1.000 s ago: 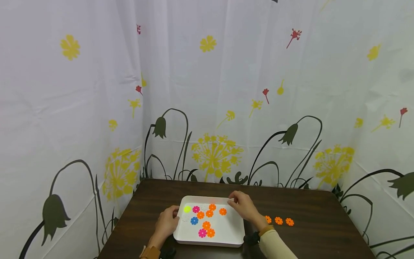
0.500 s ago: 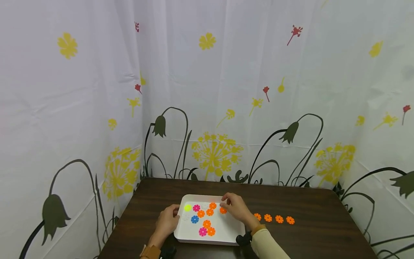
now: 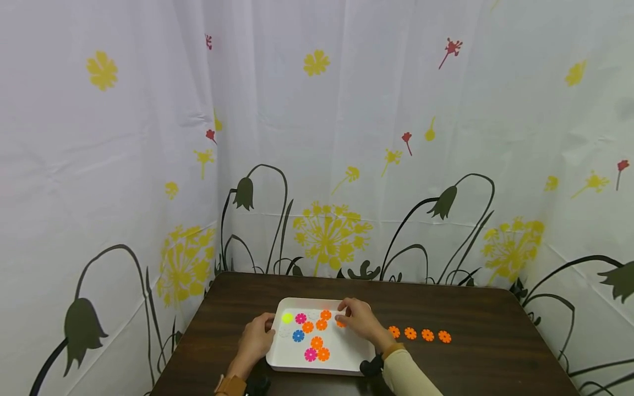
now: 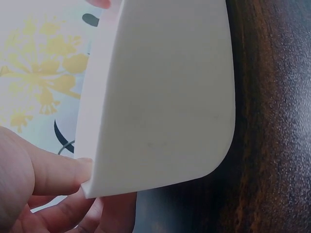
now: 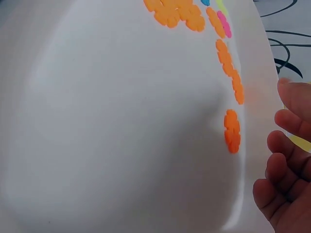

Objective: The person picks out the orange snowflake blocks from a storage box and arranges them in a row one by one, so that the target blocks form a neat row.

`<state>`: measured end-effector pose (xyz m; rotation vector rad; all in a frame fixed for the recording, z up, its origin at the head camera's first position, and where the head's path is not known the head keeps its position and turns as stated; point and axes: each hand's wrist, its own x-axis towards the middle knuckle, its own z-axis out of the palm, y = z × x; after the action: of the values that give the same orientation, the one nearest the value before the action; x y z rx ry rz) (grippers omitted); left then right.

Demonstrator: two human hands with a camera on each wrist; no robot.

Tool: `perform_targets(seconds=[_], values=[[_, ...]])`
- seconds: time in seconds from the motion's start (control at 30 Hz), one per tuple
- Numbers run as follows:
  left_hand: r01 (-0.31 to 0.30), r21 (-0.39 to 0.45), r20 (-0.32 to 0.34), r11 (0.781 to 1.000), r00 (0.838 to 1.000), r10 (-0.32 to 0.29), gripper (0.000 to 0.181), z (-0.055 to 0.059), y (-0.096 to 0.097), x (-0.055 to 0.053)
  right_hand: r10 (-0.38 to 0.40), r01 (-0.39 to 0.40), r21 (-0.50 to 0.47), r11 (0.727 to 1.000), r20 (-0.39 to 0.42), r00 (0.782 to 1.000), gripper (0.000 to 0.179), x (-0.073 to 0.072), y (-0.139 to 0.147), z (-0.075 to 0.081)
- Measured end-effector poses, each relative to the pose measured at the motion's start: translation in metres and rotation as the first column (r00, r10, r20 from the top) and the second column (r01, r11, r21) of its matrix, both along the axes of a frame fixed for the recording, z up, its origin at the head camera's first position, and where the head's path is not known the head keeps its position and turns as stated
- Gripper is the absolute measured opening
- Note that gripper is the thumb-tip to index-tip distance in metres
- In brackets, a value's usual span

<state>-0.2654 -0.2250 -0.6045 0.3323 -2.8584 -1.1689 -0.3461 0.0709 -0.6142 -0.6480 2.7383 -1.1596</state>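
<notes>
My left hand (image 3: 255, 336) grips the left rim of a white tray (image 3: 346, 352); in the left wrist view, the thumb (image 4: 60, 177) lies on the wall and the fingers go underneath. Inside the tray are several flat, notched, flower-like plastic discs: orange (image 3: 323, 354), pink (image 3: 301, 318), blue (image 3: 298, 335), yellow (image 3: 287, 318) and pale white (image 3: 284, 331). My right hand (image 3: 360, 319) hovers over the tray's back right, fingers loosely bent, partly covering a lone orange disc (image 3: 340, 324). In the right wrist view, that disc (image 5: 232, 131) lies apart from the fingers (image 5: 282, 174), which hold nothing.
To the right of the tray, several orange discs (image 3: 427, 335) lie in a row on the dark wooden table (image 3: 475, 313). A white curtain (image 3: 277, 110) with plant prints hangs behind the table. Both wrists wear brown bands (image 3: 393, 350) and black devices (image 3: 371, 365).
My right hand has moved left from the tray's back right corner to above the lone orange disc. One more orange disc of the row now shows beside the arm. My left hand stays put.
</notes>
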Motion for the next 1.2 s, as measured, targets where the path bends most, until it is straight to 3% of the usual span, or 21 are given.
perform_targets(seconds=[0.43,0.8,1.2], values=[[-0.006,0.002,0.013,1.0,1.0,0.006,0.039,-0.003,-0.002,-0.001,-0.005,0.005,0.005,1.0,0.048,0.999,0.02,-0.002,-0.003,-0.001],[-0.006,-0.003,0.0,1.0,1.0,0.006,0.038,-0.003,-0.001,-0.002,0.028,-0.017,0.133,0.991,-0.082,0.996,0.02,-0.008,-0.004,-0.008],[-0.002,-0.002,0.007,1.0,1.0,0.002,0.038,-0.002,-0.001,-0.001,0.037,-0.017,0.174,0.985,-0.108,0.993,0.021,-0.007,-0.005,-0.012]])
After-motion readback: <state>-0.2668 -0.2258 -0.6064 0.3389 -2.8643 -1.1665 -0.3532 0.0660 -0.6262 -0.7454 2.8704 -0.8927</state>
